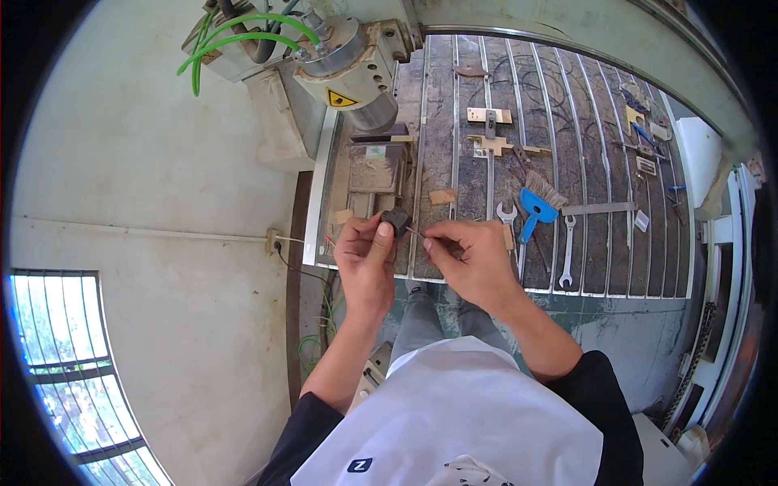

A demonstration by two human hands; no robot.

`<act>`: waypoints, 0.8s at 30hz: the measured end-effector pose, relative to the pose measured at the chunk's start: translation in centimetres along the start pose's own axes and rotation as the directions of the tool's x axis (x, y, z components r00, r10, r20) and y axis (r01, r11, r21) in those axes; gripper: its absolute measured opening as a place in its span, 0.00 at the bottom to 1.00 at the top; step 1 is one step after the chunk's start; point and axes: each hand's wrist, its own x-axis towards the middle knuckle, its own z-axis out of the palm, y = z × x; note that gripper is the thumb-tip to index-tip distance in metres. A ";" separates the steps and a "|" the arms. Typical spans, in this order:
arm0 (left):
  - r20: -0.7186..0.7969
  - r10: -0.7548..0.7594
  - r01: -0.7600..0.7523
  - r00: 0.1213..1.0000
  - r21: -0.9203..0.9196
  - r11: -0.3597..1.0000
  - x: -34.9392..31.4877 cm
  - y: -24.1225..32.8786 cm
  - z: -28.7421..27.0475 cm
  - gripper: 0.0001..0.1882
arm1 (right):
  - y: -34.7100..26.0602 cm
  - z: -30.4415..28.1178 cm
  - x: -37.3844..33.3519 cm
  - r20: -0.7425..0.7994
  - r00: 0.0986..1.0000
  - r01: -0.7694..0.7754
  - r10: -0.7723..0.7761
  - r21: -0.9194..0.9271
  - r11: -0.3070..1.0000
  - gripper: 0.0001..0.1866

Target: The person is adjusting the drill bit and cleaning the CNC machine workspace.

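Between the thumb and fingers of my left hand point(364, 257) is a small dark block-like part point(397, 219), gripped at its left side. To its right, my right hand point(472, 257) pinches a thin rod-like piece point(416, 232), whose tip points at the dark part. Whether the tip touches the part or enters it is too small to tell. Both hands are raised over the near left edge of the slotted machine table point(438, 271). Just beyond my left hand stands a dusty block-shaped fixture point(376, 172).
A machine spindle point(356, 85) with green hoses hangs at the upper left. On the table lie a blue-handled brush point(538, 209), an open-ended wrench point(567, 251), a second wrench point(506, 214), a metal ruler point(601, 209) and wooden pieces point(490, 147). A wall point(186, 194) rises at left.
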 end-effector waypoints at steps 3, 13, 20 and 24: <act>0.073 0.147 -0.164 0.986 0.398 0.902 0.0 -1.4 -1.1 0.08 | 1.9 1.2 0.4 -0.029 0.994 -0.103 0.110 0.179 0.978 0.06; 0.081 0.197 -0.187 0.977 0.771 0.609 9.7 -8.6 -5.4 0.09 | 12.5 5.7 9.3 -0.076 0.997 -0.018 0.014 -0.043 0.999 0.12; 0.169 0.350 -0.334 0.921 0.805 0.491 20.0 -13.5 -7.9 0.11 | 19.7 9.0 17.8 -0.193 0.973 0.103 -0.128 -0.132 0.986 0.12; 0.151 0.438 -0.346 0.886 0.845 0.408 23.7 -14.8 -8.8 0.11 | 21.7 10.6 21.2 -0.223 0.968 0.094 -0.118 -0.117 0.989 0.11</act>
